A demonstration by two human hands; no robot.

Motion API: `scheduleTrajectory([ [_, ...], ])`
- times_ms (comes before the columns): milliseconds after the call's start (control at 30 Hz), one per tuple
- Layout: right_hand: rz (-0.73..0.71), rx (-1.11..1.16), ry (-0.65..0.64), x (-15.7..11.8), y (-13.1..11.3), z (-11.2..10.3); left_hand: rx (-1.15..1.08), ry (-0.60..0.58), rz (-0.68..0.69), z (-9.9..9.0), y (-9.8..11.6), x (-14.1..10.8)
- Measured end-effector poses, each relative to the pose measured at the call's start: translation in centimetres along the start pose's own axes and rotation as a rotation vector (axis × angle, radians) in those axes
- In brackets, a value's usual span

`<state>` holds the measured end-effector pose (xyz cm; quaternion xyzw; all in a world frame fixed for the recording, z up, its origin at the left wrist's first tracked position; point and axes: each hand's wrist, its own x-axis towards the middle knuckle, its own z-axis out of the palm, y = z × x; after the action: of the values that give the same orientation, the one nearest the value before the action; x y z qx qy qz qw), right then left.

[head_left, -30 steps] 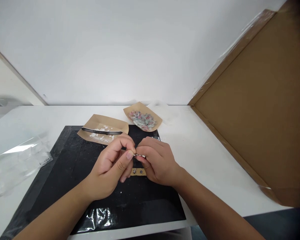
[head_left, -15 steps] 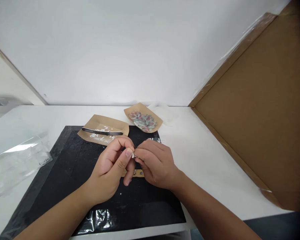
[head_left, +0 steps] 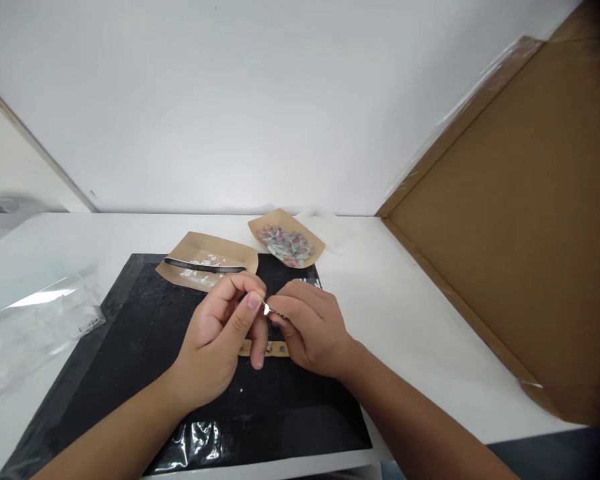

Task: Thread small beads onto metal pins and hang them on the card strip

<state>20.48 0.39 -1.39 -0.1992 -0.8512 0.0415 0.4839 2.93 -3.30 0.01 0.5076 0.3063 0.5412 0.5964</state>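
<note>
My left hand (head_left: 223, 340) is closed in a pinch, thumb and forefinger meeting at the edge of a small, shiny silvery-white piece (head_left: 266, 309). Facing it, my right hand (head_left: 315, 327) pinches the other side, where a thin, dark, notched edge shows by its fingertips. The piece is too small to tell its kind. Below the fingers, a tan strip with round holes (head_left: 279, 349) lies on a black mat (head_left: 220, 400); my left fingers hide part of it.
Behind my hands, a brown paper tray (head_left: 240, 252) holds white bits and a dark curved tool (head_left: 205, 266). Another paper tray (head_left: 260, 219) holds colourful wrapped pieces. A clear plastic bag (head_left: 35, 333) lies left. A large cardboard sheet (head_left: 510, 220) stands at the right.
My left fingertips have drawn slightly left from the right hand, and more of the shiny piece shows between them. The view has shifted slightly.
</note>
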Motion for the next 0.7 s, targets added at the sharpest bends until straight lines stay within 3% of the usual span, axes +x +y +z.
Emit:
scheduleTrajectory([
  [467, 0.255, 0.328, -0.116, -0.3, 0.1, -0.1, 0.058, 0.01, 0.121, -0.1, -0.1, 0.4],
  [700, 0.404, 0.389, -0.126, -0.6, 0.6, -0.2, 0.137, 0.218, 0.178, -1.0, 0.9, 0.8],
])
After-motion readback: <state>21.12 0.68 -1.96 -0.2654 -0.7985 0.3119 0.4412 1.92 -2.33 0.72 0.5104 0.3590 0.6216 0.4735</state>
